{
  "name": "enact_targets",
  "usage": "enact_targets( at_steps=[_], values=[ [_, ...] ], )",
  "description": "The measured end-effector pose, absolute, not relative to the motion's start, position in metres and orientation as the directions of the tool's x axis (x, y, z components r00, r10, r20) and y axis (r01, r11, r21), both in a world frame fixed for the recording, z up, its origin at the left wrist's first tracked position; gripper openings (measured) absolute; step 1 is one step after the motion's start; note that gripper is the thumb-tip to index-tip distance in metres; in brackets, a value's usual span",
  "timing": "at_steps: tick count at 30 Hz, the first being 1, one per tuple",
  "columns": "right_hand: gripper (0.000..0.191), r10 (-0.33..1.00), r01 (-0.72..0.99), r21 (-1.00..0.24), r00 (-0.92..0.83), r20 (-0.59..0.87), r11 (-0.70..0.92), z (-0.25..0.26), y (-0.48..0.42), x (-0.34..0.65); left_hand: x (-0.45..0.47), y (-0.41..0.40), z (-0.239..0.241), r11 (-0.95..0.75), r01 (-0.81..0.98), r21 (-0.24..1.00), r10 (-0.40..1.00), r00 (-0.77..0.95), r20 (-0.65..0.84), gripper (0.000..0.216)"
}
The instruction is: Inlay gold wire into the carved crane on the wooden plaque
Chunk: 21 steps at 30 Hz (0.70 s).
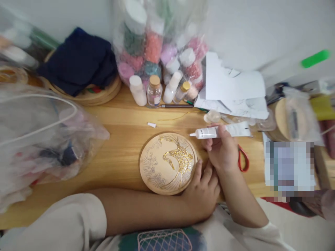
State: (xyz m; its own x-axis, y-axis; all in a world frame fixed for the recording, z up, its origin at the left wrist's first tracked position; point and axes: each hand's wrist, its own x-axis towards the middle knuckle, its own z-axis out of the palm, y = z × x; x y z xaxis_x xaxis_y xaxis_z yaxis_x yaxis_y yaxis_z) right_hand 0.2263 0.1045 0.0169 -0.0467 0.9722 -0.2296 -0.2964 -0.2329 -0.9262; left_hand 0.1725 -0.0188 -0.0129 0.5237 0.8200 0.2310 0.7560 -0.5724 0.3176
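A round wooden disc (154, 157) lies flat on the wooden table, with a crane drawn on it in dark lines and partly covered in gold. My left hand (202, 191) rests at its lower right edge, fingers stretched out and holding nothing. My right hand (225, 150) grips a white squeeze tube (213, 132), held almost level. The tube's thin nozzle points left, just off the disc's upper right rim. A small white cap (151, 124) lies beyond the disc. Red-handled scissors (244, 158), partly hidden, are beside my right wrist.
Small bottles (154, 92) stand at the back before a big clear bag (159, 42) of coloured jars. A plastic bag (52, 139) fills the left side. Dark blue cloth (81, 62) covers a round wooden piece. Papers (232, 87) and a dark pen-like tool (178, 106) lie behind.
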Motion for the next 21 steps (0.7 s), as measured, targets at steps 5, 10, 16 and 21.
enact_targets(
  at_steps=[5,10,16,21],
  values=[
    [0.026,0.859,-0.572,-0.641,-0.352,-0.373,-0.513,0.026,0.115,0.234,0.174,-0.022,-0.016,-0.618,0.744,0.254,0.782,0.548,0.296,0.045],
    [0.031,0.829,-0.644,-0.523,-0.454,-0.325,-0.558,0.030,0.111,0.239,0.151,-0.006,0.009,-0.773,0.602,0.200,0.618,0.643,0.453,0.027],
    [0.025,0.843,-0.668,-0.515,-0.446,-0.300,-0.537,0.033,0.107,0.246,0.039,0.050,0.039,-0.306,0.905,0.294,0.936,0.230,0.266,0.025],
    [0.022,0.849,-0.668,-0.525,-0.438,-0.295,-0.527,0.033,0.107,0.247,-0.015,0.066,0.029,-0.050,0.948,0.315,0.994,0.015,0.112,0.023]
  ],
)
